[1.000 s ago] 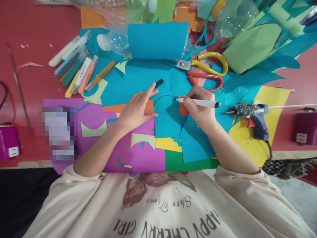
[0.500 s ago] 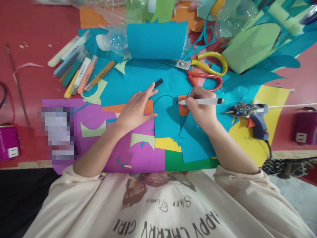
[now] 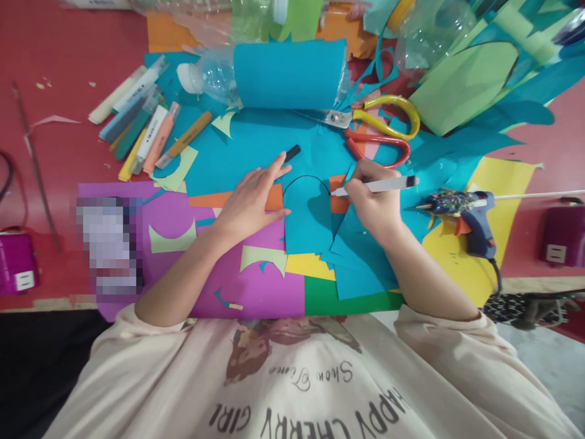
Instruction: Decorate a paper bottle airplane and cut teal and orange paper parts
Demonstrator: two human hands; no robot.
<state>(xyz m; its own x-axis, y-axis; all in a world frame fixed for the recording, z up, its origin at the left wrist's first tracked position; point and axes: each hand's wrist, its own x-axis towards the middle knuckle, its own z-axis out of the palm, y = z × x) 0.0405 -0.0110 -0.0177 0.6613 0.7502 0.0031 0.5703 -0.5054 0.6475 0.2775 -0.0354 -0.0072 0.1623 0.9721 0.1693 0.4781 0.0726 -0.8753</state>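
Observation:
A white marker is pinched in my right hand, its tip at the right end of a curved black line on a blue paper piece. My left hand lies with fingers spread over an orange paper strip and the left edge of the blue piece. Close to its fingertips is a black marker cap. Scissors with one yellow and one red handle rest beyond my right hand. Behind them lies a plastic bottle wrapped in a blue paper band.
Several markers lie at the left. A blurred-out phone-shaped object sits on purple paper. To the right, a glue gun rests on yellow paper. Green paper shapes and a clear bottle fill the far right.
My right hand and the marker have shifted slightly to the right, the tip staying near the end of the black curve. The left hand has not moved.

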